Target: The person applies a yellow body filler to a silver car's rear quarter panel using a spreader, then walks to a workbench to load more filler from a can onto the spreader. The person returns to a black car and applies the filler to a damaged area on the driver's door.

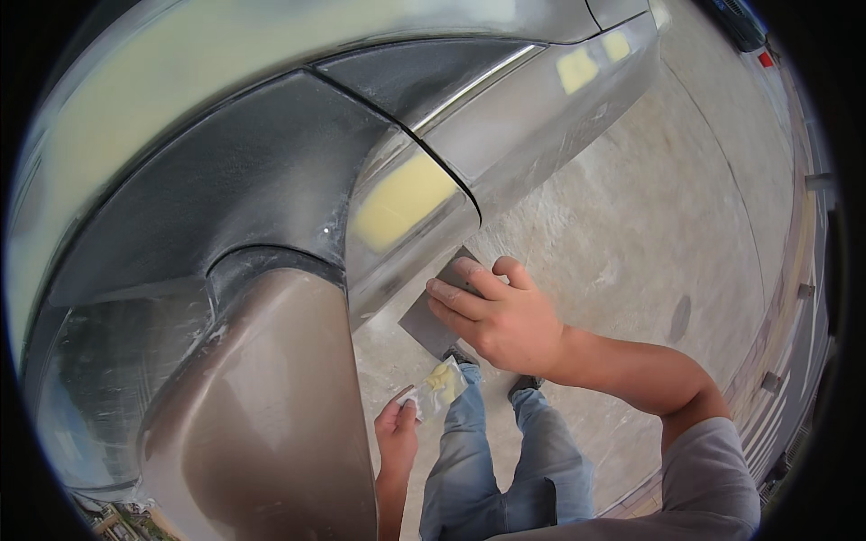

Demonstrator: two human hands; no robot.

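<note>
My right hand (496, 316) is beside the car's lower side, its fingers over a flat grey rectangular plate (428, 323). Whether the plate is stiff or bendable I cannot tell, and its far face is hidden. Lower down, near my legs, my left hand (397, 428) grips a small translucent putty spreader (439, 388) smeared with pale yellow filler. Above the plate, a yellow filler patch (406, 203) covers part of the car's front door corner panel (361, 279). The plate is apart from that patch.
A brown side mirror (271, 388) juts out at the lower left. Dusty dark window glass (244, 162) lies behind it. Two more filler patches (577, 69) mark the panel farther along. Concrete floor (622, 234) stretches right; a dark object (735, 22) stands far off.
</note>
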